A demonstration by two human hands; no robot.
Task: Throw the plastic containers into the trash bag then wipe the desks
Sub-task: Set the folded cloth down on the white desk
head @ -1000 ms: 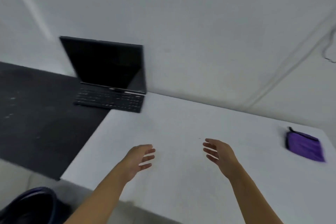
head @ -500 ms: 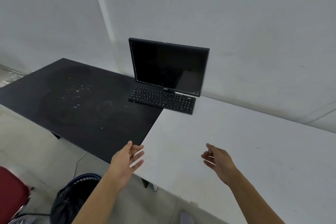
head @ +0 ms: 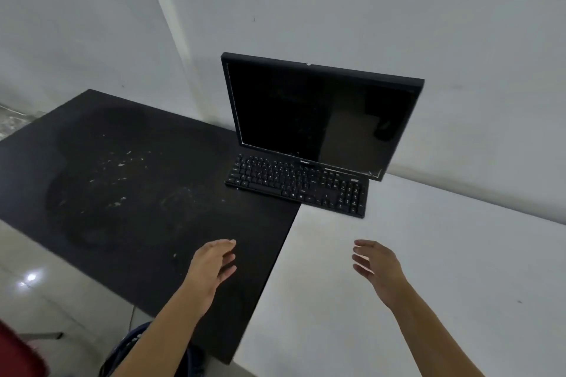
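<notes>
- Your left hand (head: 214, 263) is above the near part of the black surface (head: 92, 131). Your right hand (head: 378, 269) is above the white surface (head: 444, 269).
- The fingers (head: 228, 254) of both hands are loosely spread and a little bent. They hold nothing.
- You can see no plastic containers on either surface, and no trash bag that you can be sure of. A round dark thing (head: 131, 343) sits low by your left arm, but you cannot tell what it is.
- So the wiping looks like the job at hand. No cloth is in view, so you need one first.
- Both surfaces look hard and flat. You do not grip them. You press a cloth flat and push it along.
- The black surface has pale specks (head: 121, 164) and dull smudges. Dried bits may need a firmer rub.
- The monitor (head: 321, 113) and keyboard (head: 297, 187) sit at the back, across the line where the two surfaces meet.
- The keyboard looks light and may slide if bumped. Lift it by both short ends.
- The monitor is tall and could tip. Wipe around its foot gently.
</notes>
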